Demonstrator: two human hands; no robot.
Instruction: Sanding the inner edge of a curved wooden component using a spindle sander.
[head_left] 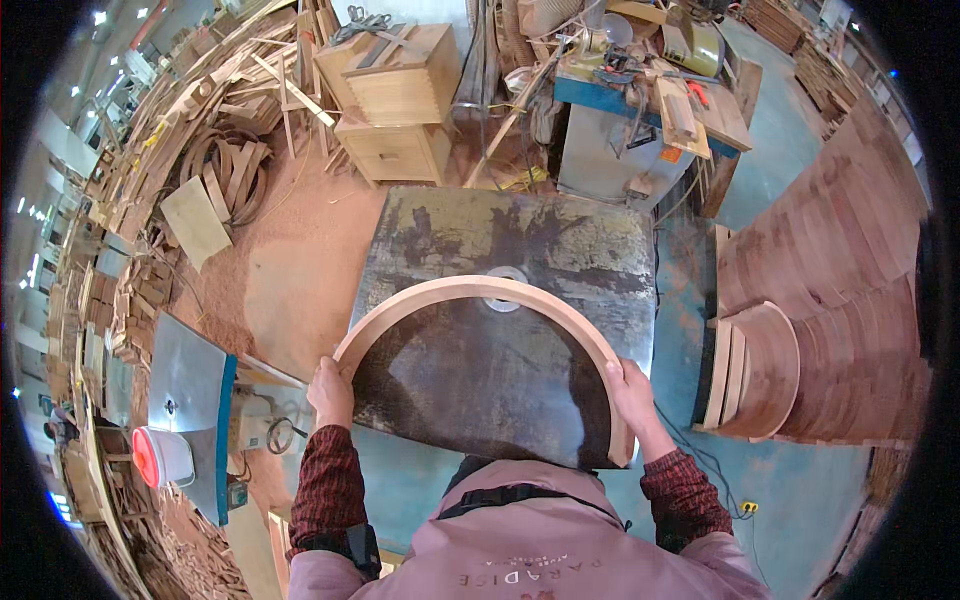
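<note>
Both my hands grip a curved wooden piece point(440, 290), a pale half-ring arch that bows away from me over a dark metal machine table point(450, 420). At the arch's left part, my left hand point(330, 392) is closed around the wood. My right hand point(632, 395) closes on the right leg, its thumb lying along the top; that leg's end reaches toward the table's near edge. The far part of the arch crosses a round light metal insert point(506, 288) in the table and partly covers it. Whether the wood rests flat on the metal I cannot tell.
A wooden drawer cabinet point(395, 150) and a blue-topped bench point(610, 150) with tools stand beyond the table. To the right are stacked curved wood pieces point(760, 370). At left, a white bucket with a red lid point(163, 457) sits by another metal table point(190, 370). Sawdust covers the floor point(290, 290).
</note>
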